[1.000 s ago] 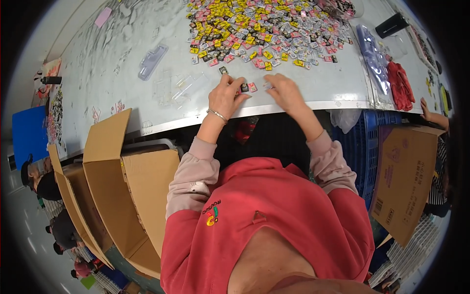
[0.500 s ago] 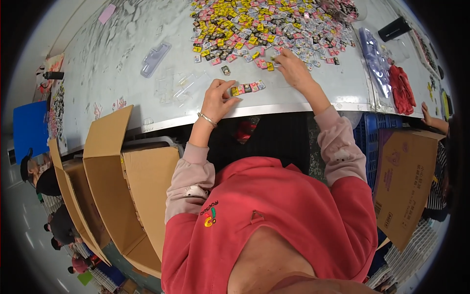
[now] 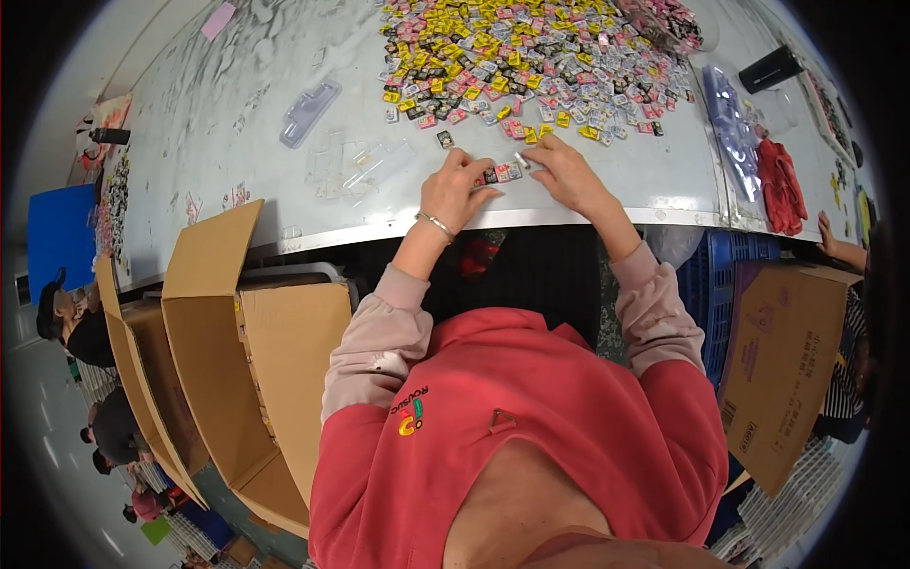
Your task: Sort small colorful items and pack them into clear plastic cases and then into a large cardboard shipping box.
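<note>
A short row of small coloured rectangular pieces (image 3: pixel 502 174) lies near the table's front edge. Over its left end is my left hand (image 3: pixel 451 194), thumb and forefinger apart, with the fingertips covering part of the row. My right hand (image 3: pixel 569 175) pinches a small whitish piece (image 3: pixel 521 160) at the row's right end, tilted on edge. A single dark piece (image 3: pixel 445 139) lies just beyond my left hand. Farther back spreads a big loose heap of similar pieces (image 3: pixel 531 71) in yellow, pink, black and white.
Clear plastic trays (image 3: pixel 355 166) and a clear moulded case (image 3: pixel 310 112) lie to the left. At right are plastic packs (image 3: pixel 730 123), a red cloth (image 3: pixel 781 185) and a black cylinder (image 3: pixel 770 70). Cardboard boxes (image 3: pixel 213 351) stand below the table edge; another person's hand (image 3: pixel 834 242) shows at right.
My right hand has come from the heap's edge to the row, bringing a small piece. My left hand has shifted right, over the row's left part.
</note>
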`<action>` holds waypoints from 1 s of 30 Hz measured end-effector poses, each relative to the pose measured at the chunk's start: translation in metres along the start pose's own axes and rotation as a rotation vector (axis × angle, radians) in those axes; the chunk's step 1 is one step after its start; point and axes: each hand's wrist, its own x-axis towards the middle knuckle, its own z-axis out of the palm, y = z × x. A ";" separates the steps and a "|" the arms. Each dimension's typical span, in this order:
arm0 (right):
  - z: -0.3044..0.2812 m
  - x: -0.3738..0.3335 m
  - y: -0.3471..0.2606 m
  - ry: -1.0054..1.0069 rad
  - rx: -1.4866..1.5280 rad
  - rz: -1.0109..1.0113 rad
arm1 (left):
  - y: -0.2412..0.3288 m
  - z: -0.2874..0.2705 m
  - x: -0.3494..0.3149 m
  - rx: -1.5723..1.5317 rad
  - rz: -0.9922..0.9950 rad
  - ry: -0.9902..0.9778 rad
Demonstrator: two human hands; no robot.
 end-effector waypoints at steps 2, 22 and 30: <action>0.001 0.006 0.003 -0.014 -0.069 -0.064 | 0.004 0.004 0.001 0.046 -0.018 -0.029; -0.015 0.050 0.038 0.058 -0.238 -0.014 | -0.069 -0.061 0.031 0.024 0.046 0.139; -0.011 0.029 -0.006 -0.078 0.036 -0.070 | -0.064 -0.052 -0.013 0.296 -0.176 0.039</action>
